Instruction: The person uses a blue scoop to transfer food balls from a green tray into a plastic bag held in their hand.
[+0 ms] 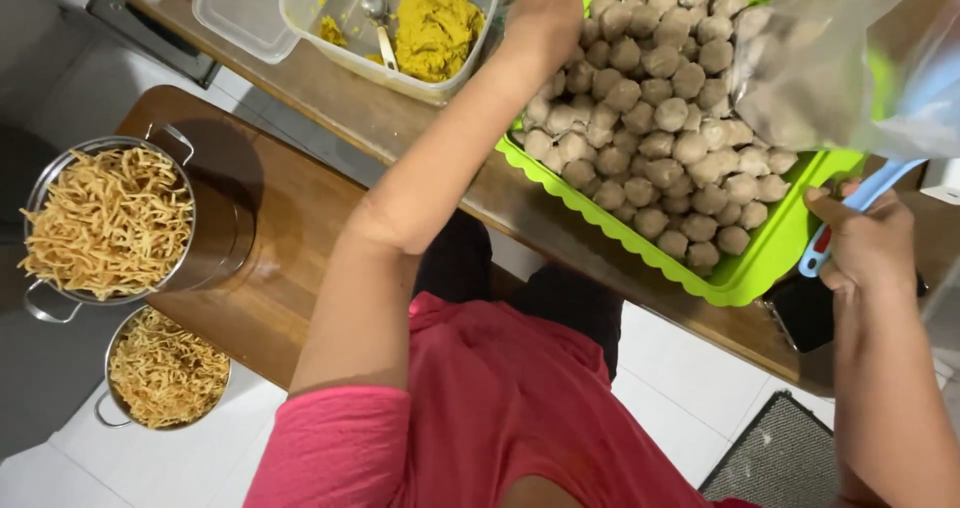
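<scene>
A long wooden table [420,118] runs across the view, and on it a bright green tray [770,258] with a scalloped rim holds a heap of pale brown meatballs [660,118], piled several deep and filling most of the tray. Over the tray's far right corner hangs a clear plastic bag [840,68], slack and tilted, with more meatballs showing dimly through it; what holds it up is out of view. The left hand [545,13] reaches out to the far left edge of the pile and rests on the meatballs there, knuckles up and fingers curled down into them, so whether they close on one cannot be told. The right hand [870,248] sits just off the tray's near right corner, fingers wrapped around the handle of a blue scoop [865,203] with a red patch near its end. The work looks to be at the stage of spreading the pile out in the tray, and a next move would seem to call for a light touch so the balls nearest the rim do not roll over it. Beside the tray stands a clear tub [350,28] of yellow paste [435,23] with a spoon [380,23] in it. On a lower wooden bench [290,228] stands a steel pot [110,223] of fried noodles, with a second pot [165,368] beside it.
</scene>
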